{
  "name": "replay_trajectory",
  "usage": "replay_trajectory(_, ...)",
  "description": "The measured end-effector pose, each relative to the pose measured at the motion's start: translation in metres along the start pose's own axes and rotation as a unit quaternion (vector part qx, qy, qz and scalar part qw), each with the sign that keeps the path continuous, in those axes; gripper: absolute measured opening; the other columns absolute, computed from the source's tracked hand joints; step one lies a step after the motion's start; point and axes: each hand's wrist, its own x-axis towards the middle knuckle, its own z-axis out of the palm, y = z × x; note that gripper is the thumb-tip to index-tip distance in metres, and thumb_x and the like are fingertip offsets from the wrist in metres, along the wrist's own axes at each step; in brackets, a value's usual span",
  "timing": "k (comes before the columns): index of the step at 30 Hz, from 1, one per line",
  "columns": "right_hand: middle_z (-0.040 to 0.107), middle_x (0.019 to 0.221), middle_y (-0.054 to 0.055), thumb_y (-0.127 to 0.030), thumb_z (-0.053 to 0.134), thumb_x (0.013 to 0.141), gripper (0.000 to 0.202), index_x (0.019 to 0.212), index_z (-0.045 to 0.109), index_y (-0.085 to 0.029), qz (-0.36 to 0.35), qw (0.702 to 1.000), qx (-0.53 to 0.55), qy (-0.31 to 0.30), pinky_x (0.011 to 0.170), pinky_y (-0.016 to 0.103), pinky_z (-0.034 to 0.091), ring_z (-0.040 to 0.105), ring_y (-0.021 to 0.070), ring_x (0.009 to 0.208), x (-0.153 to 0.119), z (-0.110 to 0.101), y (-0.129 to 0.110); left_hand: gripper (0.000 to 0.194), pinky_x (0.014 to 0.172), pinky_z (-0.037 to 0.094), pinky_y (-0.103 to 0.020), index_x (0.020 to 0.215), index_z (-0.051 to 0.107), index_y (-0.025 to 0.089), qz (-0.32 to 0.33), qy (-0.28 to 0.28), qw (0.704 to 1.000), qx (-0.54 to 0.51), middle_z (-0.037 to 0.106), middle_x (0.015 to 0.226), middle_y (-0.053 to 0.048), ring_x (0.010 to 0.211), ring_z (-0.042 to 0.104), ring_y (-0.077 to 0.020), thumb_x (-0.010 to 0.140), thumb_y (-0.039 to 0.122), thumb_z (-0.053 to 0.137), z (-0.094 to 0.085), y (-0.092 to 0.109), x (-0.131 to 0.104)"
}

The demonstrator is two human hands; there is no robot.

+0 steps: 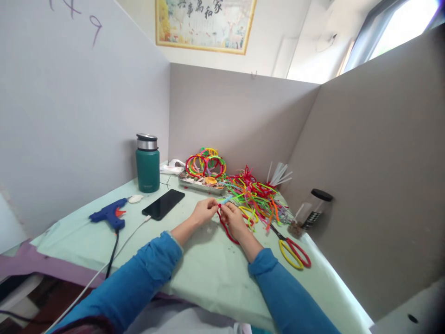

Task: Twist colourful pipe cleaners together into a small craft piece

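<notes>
Near the middle of the table, my left hand (205,212) and my right hand (233,220) meet, fingertips almost touching. Both pinch a red pipe cleaner (226,231), whose loose length curves down beneath my right hand. A small light blue piece (226,199) shows just beyond the fingertips; which fingers touch it is hard to tell. Beyond my right hand spreads a pile of colourful pipe cleaners (255,192). Yellow and red pieces (248,214) lie right beside that hand.
A metal tray (203,187) bears colourful rings. Scissors (292,250) and a tilted clear jar (311,211) are at the right. On the left are a green bottle (148,169), a black phone (163,204) and a blue glue gun (110,213) with cords. Grey partitions (236,116) surround the table.
</notes>
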Motion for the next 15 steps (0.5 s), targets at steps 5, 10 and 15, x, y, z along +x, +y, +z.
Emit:
replay_trajectory(5,0.045,0.052,-0.005,-0.037,0.062,0.074,0.024,0.065,0.05,-0.019,-0.005,1.0,-0.007,0.006,0.043,0.021,0.027,0.037,0.0073,0.044,0.001,0.0,0.0,0.015,0.052,0.032,-0.02,0.07,0.054,0.014,0.004,0.008,0.999,0.034,0.052,0.058,0.004,0.053,0.043,-0.0079,0.074,0.028,0.047,0.001,-0.001,-0.001)
replay_trajectory(10,0.046,0.054,-0.005,-0.038,0.064,0.073,0.024,0.066,0.051,-0.019,0.012,0.999,0.033,-0.001,0.042,0.021,0.025,0.036,0.0068,0.043,0.003,-0.002,0.003,0.017,0.051,0.03,-0.02,0.083,0.057,0.015,0.007,0.013,0.998,0.057,0.048,0.053,0.006,0.05,0.041,-0.0078,0.076,0.027,0.048,0.0,0.009,-0.004)
replay_trajectory(15,0.044,0.054,-0.005,-0.039,0.064,0.072,0.025,0.066,0.05,-0.019,0.03,0.998,0.049,0.0,0.041,0.021,0.025,0.035,0.0066,0.043,0.004,-0.003,0.003,0.019,0.05,0.028,-0.019,0.084,0.058,0.016,0.022,0.002,0.998,0.055,0.045,0.05,0.008,0.048,0.038,-0.0074,0.078,0.031,0.049,-0.001,0.01,-0.005)
